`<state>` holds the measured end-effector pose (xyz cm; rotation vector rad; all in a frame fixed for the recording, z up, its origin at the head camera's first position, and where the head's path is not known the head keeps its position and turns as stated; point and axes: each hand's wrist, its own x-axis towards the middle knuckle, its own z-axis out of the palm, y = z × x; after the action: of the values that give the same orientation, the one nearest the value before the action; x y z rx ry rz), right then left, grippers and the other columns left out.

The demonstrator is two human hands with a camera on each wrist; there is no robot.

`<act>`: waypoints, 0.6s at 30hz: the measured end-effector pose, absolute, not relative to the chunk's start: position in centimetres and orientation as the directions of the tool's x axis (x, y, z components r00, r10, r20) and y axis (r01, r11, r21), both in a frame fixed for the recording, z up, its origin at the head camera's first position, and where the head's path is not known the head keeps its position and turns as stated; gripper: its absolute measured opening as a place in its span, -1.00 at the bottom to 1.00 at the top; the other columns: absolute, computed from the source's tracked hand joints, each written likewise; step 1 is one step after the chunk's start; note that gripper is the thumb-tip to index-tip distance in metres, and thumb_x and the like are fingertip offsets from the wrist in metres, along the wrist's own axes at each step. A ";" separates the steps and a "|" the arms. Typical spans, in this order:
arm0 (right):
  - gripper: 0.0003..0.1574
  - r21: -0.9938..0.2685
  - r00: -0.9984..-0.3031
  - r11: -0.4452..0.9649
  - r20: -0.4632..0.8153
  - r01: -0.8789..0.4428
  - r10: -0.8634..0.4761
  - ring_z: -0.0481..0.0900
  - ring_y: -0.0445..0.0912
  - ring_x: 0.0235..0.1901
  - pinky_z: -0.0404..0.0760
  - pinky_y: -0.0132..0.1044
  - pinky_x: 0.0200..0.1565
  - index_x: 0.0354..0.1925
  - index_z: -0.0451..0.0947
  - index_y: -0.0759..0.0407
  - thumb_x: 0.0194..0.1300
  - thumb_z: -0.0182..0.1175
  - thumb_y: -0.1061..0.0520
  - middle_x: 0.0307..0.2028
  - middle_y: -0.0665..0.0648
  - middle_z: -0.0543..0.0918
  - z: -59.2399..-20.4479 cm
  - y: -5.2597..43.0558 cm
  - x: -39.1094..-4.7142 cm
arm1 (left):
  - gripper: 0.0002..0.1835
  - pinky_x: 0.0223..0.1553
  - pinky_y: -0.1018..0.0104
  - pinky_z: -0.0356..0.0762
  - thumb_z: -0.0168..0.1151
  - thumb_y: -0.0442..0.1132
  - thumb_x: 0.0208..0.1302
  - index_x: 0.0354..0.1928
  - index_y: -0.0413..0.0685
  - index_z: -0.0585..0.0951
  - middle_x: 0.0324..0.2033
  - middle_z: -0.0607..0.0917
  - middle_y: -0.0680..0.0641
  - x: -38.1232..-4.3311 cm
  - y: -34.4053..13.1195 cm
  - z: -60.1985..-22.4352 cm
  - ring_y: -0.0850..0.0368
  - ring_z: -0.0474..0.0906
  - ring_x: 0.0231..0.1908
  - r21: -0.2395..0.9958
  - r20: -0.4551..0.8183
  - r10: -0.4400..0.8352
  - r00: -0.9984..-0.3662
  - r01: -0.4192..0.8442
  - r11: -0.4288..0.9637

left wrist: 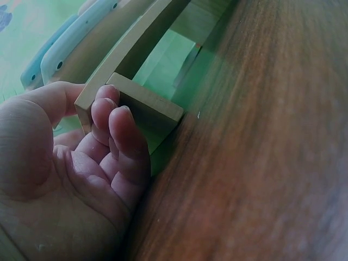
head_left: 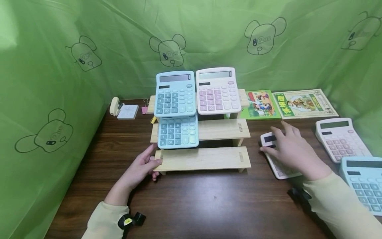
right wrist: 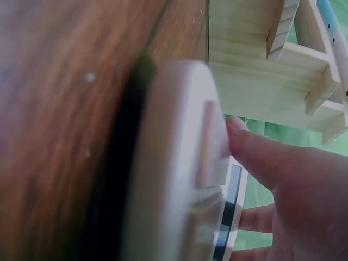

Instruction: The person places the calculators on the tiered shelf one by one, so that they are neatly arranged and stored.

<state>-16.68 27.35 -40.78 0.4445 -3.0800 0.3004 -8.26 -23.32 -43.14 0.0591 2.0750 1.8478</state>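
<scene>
At the left end of the lowest step of a wooden three-step rack (head_left: pixel 206 158), my left hand (head_left: pixel 140 167) grips the plank, thumb on top and fingers curled below in the left wrist view. My right hand (head_left: pixel 293 151) is spread over a white calculator (head_left: pixel 279 169) with pink keys, lying tilted on the table right of the rack. Its thumb overlaps the left edge and its fingers reach past the display. A blue calculator (head_left: pixel 176 96) and another white-and-pink calculator (head_left: pixel 218 91) stand on the top step. Below, a second blue calculator (head_left: pixel 178 134) leans on the middle step.
At the right edge lie another white calculator (head_left: pixel 343 141) and a blue calculator (head_left: pixel 364 186). Behind the rack are a green picture book (head_left: pixel 262 113) and a pale-bordered book (head_left: pixel 304 103). A notepad (head_left: pixel 128 112) and pink binder clip (head_left: pixel 144 110) sit back left. Green cloth encloses the table.
</scene>
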 end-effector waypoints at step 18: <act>0.63 -0.176 -0.937 0.944 -0.165 -0.280 -0.309 -0.55 0.43 0.37 0.07 0.56 0.08 0.45 -0.33 0.50 0.01 0.17 -0.61 0.43 0.46 -0.51 -39.9 26.9 -16.6 | -0.13 -0.55 0.10 0.64 0.17 -0.15 0.40 0.54 -0.01 -0.14 -0.59 0.47 -0.11 -8.3 -23.3 -43.2 0.06 0.53 -0.61 0.972 -0.215 0.280 -0.936 -0.177 0.157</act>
<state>-16.64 26.88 -39.86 0.5023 -3.2850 0.2511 -8.29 -23.27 -43.20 0.0987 2.0958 1.8354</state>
